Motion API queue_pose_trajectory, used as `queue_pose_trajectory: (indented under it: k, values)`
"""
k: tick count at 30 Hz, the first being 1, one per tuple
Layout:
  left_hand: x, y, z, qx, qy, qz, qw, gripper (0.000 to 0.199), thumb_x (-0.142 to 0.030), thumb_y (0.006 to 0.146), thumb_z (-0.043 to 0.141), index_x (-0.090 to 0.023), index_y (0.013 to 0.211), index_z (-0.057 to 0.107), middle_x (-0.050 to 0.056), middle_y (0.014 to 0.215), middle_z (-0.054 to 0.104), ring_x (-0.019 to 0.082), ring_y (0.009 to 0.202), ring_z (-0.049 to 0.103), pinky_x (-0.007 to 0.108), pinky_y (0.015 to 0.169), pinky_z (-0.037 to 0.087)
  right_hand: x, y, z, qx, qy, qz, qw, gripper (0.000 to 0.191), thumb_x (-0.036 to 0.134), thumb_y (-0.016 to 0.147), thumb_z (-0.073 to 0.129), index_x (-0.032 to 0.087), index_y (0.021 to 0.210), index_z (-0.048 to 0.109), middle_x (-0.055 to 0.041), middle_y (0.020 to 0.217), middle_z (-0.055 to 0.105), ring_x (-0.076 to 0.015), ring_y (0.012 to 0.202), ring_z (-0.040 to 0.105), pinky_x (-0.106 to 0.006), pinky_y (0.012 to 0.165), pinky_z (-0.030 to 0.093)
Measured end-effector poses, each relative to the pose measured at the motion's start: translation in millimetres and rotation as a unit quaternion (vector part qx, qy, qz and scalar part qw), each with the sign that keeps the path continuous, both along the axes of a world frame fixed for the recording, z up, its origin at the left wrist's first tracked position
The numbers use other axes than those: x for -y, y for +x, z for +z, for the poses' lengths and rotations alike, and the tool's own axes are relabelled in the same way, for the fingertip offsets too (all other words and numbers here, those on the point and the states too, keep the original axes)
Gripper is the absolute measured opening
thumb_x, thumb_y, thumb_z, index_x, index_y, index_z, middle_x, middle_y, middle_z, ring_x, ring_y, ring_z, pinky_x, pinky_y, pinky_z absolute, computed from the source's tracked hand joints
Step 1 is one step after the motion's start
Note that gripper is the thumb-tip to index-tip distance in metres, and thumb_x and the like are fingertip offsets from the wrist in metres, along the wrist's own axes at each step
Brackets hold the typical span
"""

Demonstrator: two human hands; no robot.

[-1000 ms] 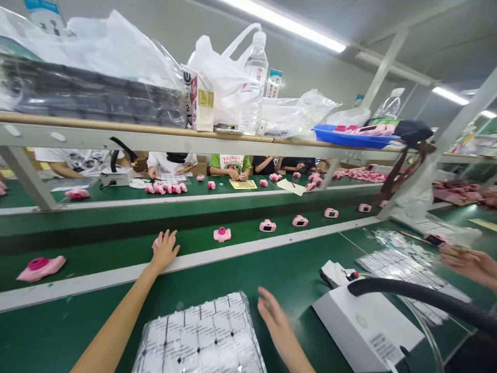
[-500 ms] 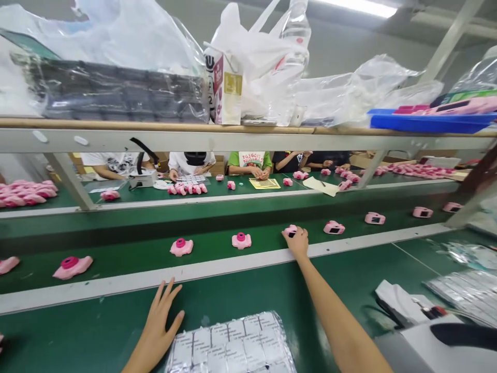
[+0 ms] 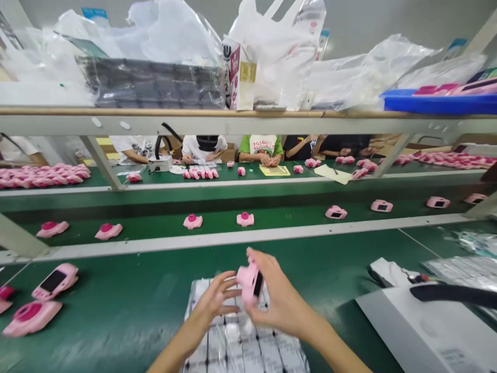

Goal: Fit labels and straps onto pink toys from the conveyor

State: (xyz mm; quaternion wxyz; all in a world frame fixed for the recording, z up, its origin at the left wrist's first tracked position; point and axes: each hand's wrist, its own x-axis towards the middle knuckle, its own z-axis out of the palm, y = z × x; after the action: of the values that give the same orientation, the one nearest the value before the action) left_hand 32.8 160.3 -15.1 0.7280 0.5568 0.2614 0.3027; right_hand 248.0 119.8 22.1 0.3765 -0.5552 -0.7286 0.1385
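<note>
Here, gripping the pink camera [image 3: 247, 278] in the right hand [image 3: 285, 302], between thumb and fingers, above the wrapped white pack [image 3: 248, 357]. Holding the left hand [image 3: 210, 304] half open over the pack, beside the camera; impossible to tell whether touching. Flanked by a white device [image 3: 435, 321] right of the pack and loose pink cameras [image 3: 33, 317] left of it. Backed, beyond the pack, by a pale rail [image 3: 217, 239], spaced-out cameras [image 3: 245, 219], then co-workers [image 3: 261, 147].

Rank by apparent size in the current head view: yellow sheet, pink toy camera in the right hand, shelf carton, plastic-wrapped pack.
1. Plastic-wrapped pack, partly hidden
2. Shelf carton
3. Pink toy camera
4. Yellow sheet

Differing distances leave true sizes unsure.
</note>
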Motion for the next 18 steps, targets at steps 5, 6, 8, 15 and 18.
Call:
queue_pose_trajectory:
  k: [5,6,8,15,18]
  values:
    - [84,4,31.0,0.069,-0.14,-0.073,0.985,0.057,-0.057,0.08,0.065,-0.024,0.126,0.056,0.014,0.125,0.061,0.029,0.103,0.066,0.037,0.077,0.057,105,-28,44.8,0.099,0.0,0.167,0.981,0.093,0.03,0.073,0.076,0.018,0.148,0.023,-0.0139,0.151,0.036,-0.0262,0.138,0.035,-0.04,0.109,0.042]
    - [96,2,33.2,0.103,-0.166,-0.083,0.977,0.057,-0.057,0.08,0.066,-0.024,0.125,0.055,0.013,0.12,0.063,0.028,0.095,0.069,0.033,0.068,0.057,116,-27,47.2,0.088,0.015,0.156,0.984,0.089,0.038,0.077,0.075,0.017,0.147,0.025,-0.015,0.149,0.038,-0.0257,0.137,0.038,-0.039,0.108,0.044]
    - [118,0,36.2,0.157,-0.199,-0.103,0.962,0.061,-0.057,0.077,0.068,-0.028,0.129,0.051,0.01,0.113,0.064,0.023,0.079,0.071,0.028,0.058,0.057,132,-25,48.4,0.046,0.056,0.112,0.991,0.063,0.04,0.085,0.068,0.017,0.137,0.04,-0.013,0.134,0.053,-0.0219,0.125,0.05,-0.035,0.101,0.049]
    - [165,0,43.3,0.141,-0.167,-0.033,0.975,0.071,-0.055,0.076,0.069,-0.032,0.137,0.039,0.01,0.117,0.059,0.021,0.074,0.069,0.031,0.061,0.059,159,-35,47.6,0.003,0.138,0.053,0.989,0.022,0.005,0.089,0.059,0.015,0.108,0.059,-0.0041,0.094,0.067,-0.0152,0.088,0.06,-0.032,0.079,0.052]
    - [174,0,42.4,0.101,-0.088,0.036,0.99,0.072,-0.054,0.075,0.071,-0.028,0.136,0.042,0.013,0.124,0.055,0.03,0.098,0.064,0.037,0.075,0.058,165,-39,45.7,-0.025,0.127,0.056,0.99,0.021,0.003,0.089,0.059,0.016,0.106,0.059,-0.0039,0.094,0.067,-0.0145,0.087,0.06,-0.031,0.078,0.052]
